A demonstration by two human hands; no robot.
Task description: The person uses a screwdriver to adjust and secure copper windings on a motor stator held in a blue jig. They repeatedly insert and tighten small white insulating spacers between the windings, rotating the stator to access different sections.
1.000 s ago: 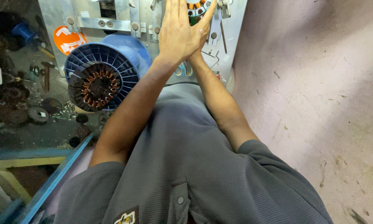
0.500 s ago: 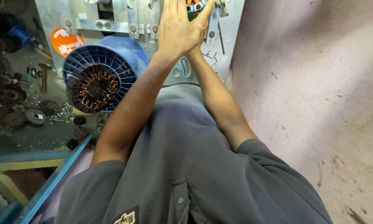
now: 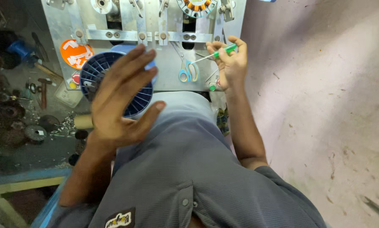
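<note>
Two hands apart: my right hand (image 3: 230,63) pinches a green-handled screwdriver (image 3: 217,53) at one o'clock; my left hand (image 3: 120,103) hovers spread, empty, over the blue ribbed fan cover (image 3: 143,99). Stator (image 3: 196,6) untouched.

The left hand (image 3: 120,107) is blurry and hides part of the blue ribbed fan cover (image 3: 113,86). The top edge cuts off the round copper coil ring (image 3: 196,7).
</note>
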